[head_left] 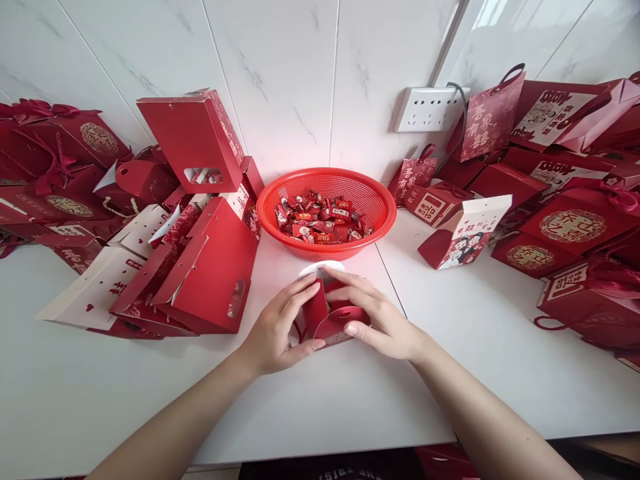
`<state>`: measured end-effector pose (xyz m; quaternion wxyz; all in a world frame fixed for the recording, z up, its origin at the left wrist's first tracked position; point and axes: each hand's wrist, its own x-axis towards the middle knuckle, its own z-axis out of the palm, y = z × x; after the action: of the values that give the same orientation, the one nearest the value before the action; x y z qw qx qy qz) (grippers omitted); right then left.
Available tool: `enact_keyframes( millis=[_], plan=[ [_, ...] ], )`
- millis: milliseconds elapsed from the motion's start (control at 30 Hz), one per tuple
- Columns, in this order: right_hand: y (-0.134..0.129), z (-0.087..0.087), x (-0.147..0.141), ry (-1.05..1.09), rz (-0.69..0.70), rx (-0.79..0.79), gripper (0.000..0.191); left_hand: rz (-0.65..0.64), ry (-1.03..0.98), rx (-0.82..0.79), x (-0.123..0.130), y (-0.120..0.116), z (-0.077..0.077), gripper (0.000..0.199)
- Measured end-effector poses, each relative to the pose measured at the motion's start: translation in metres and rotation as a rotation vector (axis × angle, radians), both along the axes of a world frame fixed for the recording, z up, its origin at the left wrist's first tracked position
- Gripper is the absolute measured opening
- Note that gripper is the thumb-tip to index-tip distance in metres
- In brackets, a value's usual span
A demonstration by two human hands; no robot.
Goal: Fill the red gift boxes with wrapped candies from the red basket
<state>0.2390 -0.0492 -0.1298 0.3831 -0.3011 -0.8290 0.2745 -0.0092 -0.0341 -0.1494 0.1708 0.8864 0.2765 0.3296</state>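
Observation:
A small red gift box point(336, 325) stands on the white table in front of me, its top flaps partly raised. My left hand point(286, 325) is closed around its left side, with the thumb low on the front. On the right side, my right hand point(376, 313) grips the box, fingers over the top opening and thumb at the front flap. A white rounded flap point(321, 268) sticks up at the back of the box. What lies inside is mostly hidden by my fingers. Just behind it sits a red plastic basket point(327, 249) holding many wrapped candies point(320, 220).
Several unfolded or open red boxes point(200, 267) stand at the left, with ribboned boxes point(60, 160) behind them. Finished-looking boxes point(575, 220) are piled at the right; one white-topped box point(463, 233) stands nearer. A power strip point(427, 110) with a cable is on the tiled wall.

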Motion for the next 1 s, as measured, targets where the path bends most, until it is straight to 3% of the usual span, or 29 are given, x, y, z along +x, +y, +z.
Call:
enact_keyframes(
  millis=[233,400,500,600,667,733,867,1000],
  plan=[
    [0.005,-0.004,0.003,0.007,0.096,-0.030,0.039,0.012,0.100,-0.117,0.000,0.002,0.006,0.065],
    [0.004,-0.012,-0.007,0.151,-0.112,-0.113,0.014,0.046,0.116,-0.148,0.001,-0.002,0.005,0.062],
    [0.004,-0.017,-0.013,0.238,-0.227,-0.156,0.045,0.064,0.034,-0.113,0.003,-0.003,-0.003,0.073],
    [0.004,-0.019,-0.014,0.262,-0.263,-0.182,0.079,0.092,-0.119,-0.094,0.006,-0.003,-0.011,0.101],
    [0.004,-0.018,-0.013,0.259,-0.255,-0.181,0.086,0.098,-0.147,-0.120,0.007,-0.002,-0.012,0.110],
    [0.005,-0.016,-0.010,0.207,-0.217,-0.140,0.072,0.090,-0.098,-0.122,0.006,-0.001,-0.010,0.101],
    [0.007,-0.011,-0.004,0.051,-0.166,0.000,0.023,0.065,0.018,-0.081,0.004,0.000,-0.004,0.073],
    [0.011,-0.011,-0.001,0.043,-0.150,0.012,0.020,0.052,0.037,-0.078,0.002,0.000,-0.004,0.067]
  ],
)
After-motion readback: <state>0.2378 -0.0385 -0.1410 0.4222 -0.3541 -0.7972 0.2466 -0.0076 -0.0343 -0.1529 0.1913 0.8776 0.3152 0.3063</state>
